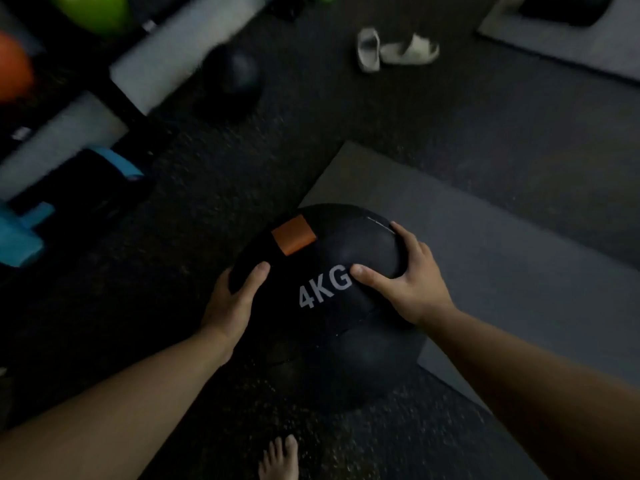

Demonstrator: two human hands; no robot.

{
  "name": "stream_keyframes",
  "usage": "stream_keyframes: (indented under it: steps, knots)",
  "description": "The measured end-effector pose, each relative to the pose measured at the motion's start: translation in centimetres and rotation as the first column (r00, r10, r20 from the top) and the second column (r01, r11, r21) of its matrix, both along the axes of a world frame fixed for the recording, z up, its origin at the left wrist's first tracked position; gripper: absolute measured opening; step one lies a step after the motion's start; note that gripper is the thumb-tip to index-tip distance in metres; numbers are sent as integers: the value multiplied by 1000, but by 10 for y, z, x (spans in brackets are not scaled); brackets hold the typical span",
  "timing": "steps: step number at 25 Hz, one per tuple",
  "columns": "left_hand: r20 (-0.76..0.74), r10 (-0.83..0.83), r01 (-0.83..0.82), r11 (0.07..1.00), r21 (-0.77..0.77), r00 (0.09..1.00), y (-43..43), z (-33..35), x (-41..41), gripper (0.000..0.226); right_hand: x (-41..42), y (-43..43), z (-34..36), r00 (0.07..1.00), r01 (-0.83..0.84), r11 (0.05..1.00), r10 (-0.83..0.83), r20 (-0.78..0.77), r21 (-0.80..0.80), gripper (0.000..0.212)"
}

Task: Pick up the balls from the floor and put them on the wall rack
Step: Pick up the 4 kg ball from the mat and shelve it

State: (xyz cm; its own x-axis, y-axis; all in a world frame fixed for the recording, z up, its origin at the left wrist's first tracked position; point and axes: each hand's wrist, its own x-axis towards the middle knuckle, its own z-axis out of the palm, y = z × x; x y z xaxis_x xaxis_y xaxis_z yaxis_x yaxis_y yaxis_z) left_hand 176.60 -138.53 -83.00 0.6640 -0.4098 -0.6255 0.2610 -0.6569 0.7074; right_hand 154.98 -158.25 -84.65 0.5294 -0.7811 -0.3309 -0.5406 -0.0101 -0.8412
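Observation:
A black medicine ball (322,268) marked "4KG" with an orange patch is gripped between both my hands. My left hand (231,299) presses its left side and my right hand (405,282) clasps its right side. Right below it a second black ball (363,368) rests on the dark floor, partly hidden by the held one. A third black ball (231,79) lies further off near the wall. The wall rack (117,95) stands at the upper left, carrying a green ball (91,12) and an orange ball (12,72).
A grey mat (502,258) covers the floor to the right. A pair of white sandals (394,50) lies at the top centre. Blue and black gear (24,230) sits by the rack at the left. My bare foot (278,459) shows at the bottom.

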Motion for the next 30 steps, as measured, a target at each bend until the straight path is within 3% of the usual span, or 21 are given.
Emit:
stream_keyframes:
  steps: [4,7,12,17,19,23,30]
  knots:
    - [159,252,-227,961,-160,955,42,159,92,146,125,4,161,973,-158,978,178,147,-140,119]
    - [257,371,-268,893,-361,892,85,300,145,140,217,26,307,924,-214,926,295,244,-311,121]
    - [354,631,-337,713,-614,690,181,531,227,104,340,107,567,754,-231,796,509,414,-559,124]
    - [541,711,-212,673,-708,450,288,730,283,107,422,207,756,580,-185,724,626,521,-665,124]
    - [581,720,-147,667,-730,381,323,788,300,115,450,241,806,503,-181,725,649,571,-664,128]
    - [623,735,-96,664,-742,266,369,857,342,107,506,284,875,412,-158,702,686,600,-694,128]
    - [632,755,-127,653,-746,172,395,891,464,102,662,310,917,292,-158,667,736,611,-728,118]
